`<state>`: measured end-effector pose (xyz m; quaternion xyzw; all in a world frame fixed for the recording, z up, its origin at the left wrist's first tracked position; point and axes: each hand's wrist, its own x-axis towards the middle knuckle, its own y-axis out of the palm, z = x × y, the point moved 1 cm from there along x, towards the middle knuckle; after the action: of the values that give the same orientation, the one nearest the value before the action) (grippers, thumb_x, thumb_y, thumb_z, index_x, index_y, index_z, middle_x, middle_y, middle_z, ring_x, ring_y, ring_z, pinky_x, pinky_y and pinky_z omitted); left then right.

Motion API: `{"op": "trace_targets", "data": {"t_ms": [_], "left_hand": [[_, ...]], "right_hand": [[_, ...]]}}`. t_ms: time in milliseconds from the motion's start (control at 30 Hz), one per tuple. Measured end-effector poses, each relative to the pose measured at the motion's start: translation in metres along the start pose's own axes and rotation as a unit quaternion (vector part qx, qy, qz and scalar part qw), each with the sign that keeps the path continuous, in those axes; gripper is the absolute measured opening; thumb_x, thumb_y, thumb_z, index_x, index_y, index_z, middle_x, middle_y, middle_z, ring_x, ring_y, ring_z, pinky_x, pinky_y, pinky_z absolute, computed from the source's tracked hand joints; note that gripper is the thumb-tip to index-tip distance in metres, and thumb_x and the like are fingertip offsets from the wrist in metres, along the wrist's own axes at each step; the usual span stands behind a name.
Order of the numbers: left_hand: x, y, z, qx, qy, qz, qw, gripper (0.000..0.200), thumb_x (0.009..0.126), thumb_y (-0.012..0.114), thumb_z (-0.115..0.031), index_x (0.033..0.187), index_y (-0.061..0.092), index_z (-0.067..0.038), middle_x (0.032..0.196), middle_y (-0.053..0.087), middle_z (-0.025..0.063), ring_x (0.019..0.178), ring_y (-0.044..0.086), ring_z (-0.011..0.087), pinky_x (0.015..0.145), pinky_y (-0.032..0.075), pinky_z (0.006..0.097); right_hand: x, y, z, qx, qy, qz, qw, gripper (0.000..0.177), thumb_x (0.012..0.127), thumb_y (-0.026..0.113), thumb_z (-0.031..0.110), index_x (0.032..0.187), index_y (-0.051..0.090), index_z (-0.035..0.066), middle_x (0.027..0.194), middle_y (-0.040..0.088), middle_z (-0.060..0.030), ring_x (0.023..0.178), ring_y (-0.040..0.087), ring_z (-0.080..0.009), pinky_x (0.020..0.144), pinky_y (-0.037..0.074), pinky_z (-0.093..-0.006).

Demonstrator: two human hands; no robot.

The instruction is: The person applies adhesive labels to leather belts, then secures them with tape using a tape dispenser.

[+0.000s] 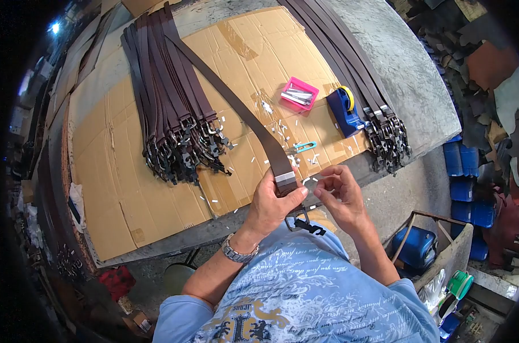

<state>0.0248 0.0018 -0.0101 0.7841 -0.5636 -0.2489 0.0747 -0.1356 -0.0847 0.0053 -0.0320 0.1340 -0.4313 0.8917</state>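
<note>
Gripping the belt (236, 108) just above its buckle (303, 220), the left hand (273, 203) is closed around it. The right hand (342, 197), just beside it, has its fingertips pinched together. Beyond, the belt runs up-left across the cardboard (128, 171).

Cardboard's (128, 171) covering my table (419, 74). A left belt pile (168, 97), a right belt pile (351, 63), a pink tray (299, 94), tape dispenser (344, 111), scissors (303, 147) and white scraps (282, 128) are sitting on it.
</note>
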Motion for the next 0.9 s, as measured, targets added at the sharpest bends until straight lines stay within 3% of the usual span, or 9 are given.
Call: {"op": "trace_targets", "data": {"t_ms": [167, 267, 333, 433, 467, 567, 900], "left_hand": [[-0.003, -0.007, 0.007, 0.030, -0.029, 0.038, 0.998, 0.039, 0.085, 0.069, -0.006, 0.120, 0.051, 0.000, 0.108, 0.063, 0.0057, 0.099, 0.059, 0.0115, 0.089, 0.049, 0.0290], [-0.004, -0.010, 0.008, 0.069, -0.030, 0.038, 0.996, 0.029, 0.085, 0.070, -0.008, 0.109, 0.057, 0.003, 0.101, 0.066, 0.0078, 0.091, 0.062, 0.0102, 0.081, 0.052, 0.0258], [-0.006, -0.008, 0.003, 0.072, -0.039, 0.032, 0.996, 0.028, 0.085, 0.070, -0.008, 0.108, 0.058, 0.003, 0.099, 0.067, 0.0081, 0.089, 0.063, 0.0105, 0.080, 0.053, 0.0260], [-0.007, -0.010, 0.007, 0.074, -0.036, 0.035, 0.996, 0.026, 0.085, 0.070, -0.008, 0.106, 0.059, 0.003, 0.096, 0.068, 0.0082, 0.087, 0.065, 0.0111, 0.077, 0.053, 0.0261], [-0.007, -0.011, 0.009, 0.072, -0.027, 0.044, 0.996, 0.027, 0.085, 0.070, -0.007, 0.107, 0.059, 0.003, 0.095, 0.068, 0.0079, 0.086, 0.065, 0.0114, 0.077, 0.054, 0.0260], [-0.009, -0.010, 0.001, 0.082, -0.039, 0.049, 0.995, 0.034, 0.085, 0.070, -0.003, 0.116, 0.057, 0.002, 0.103, 0.065, 0.0074, 0.092, 0.063, 0.0118, 0.081, 0.053, 0.0266], [-0.010, -0.011, 0.001, 0.092, -0.032, 0.045, 0.994, 0.034, 0.087, 0.068, -0.005, 0.118, 0.056, 0.003, 0.104, 0.065, 0.0075, 0.092, 0.063, 0.0116, 0.080, 0.054, 0.0259]], "right_hand": [[0.006, -0.010, 0.007, -0.030, -0.003, -0.039, 0.999, 0.031, 0.086, 0.065, 0.003, 0.112, 0.047, 0.003, 0.084, 0.061, -0.0046, 0.073, 0.054, -0.0073, 0.060, 0.043, -0.0244], [0.010, -0.009, 0.017, -0.024, -0.009, -0.004, 1.000, 0.031, 0.086, 0.065, 0.003, 0.112, 0.047, 0.004, 0.083, 0.062, -0.0045, 0.071, 0.053, -0.0069, 0.060, 0.043, -0.0247], [0.014, -0.003, 0.031, -0.017, 0.048, 0.083, 0.995, 0.034, 0.087, 0.064, 0.001, 0.114, 0.044, 0.007, 0.087, 0.058, -0.0029, 0.082, 0.055, -0.0086, 0.071, 0.043, -0.0245], [0.021, 0.004, 0.045, -0.085, 0.008, 0.148, 0.985, 0.034, 0.087, 0.063, 0.001, 0.114, 0.044, 0.006, 0.085, 0.060, -0.0045, 0.081, 0.057, -0.0098, 0.070, 0.044, -0.0258], [0.024, 0.006, 0.046, -0.116, -0.022, 0.146, 0.982, 0.035, 0.085, 0.064, 0.003, 0.114, 0.042, 0.005, 0.082, 0.065, -0.0125, 0.076, 0.064, -0.0232, 0.069, 0.048, -0.0355], [0.030, 0.009, 0.047, -0.153, -0.037, 0.154, 0.975, 0.035, 0.085, 0.064, 0.003, 0.113, 0.043, 0.005, 0.085, 0.066, -0.0156, 0.082, 0.067, -0.0291, 0.072, 0.050, -0.0392], [0.023, 0.021, 0.059, -0.171, -0.011, 0.099, 0.980, 0.034, 0.083, 0.064, 0.004, 0.111, 0.044, 0.003, 0.087, 0.066, -0.0186, 0.082, 0.068, -0.0327, 0.071, 0.051, -0.0406]]}}
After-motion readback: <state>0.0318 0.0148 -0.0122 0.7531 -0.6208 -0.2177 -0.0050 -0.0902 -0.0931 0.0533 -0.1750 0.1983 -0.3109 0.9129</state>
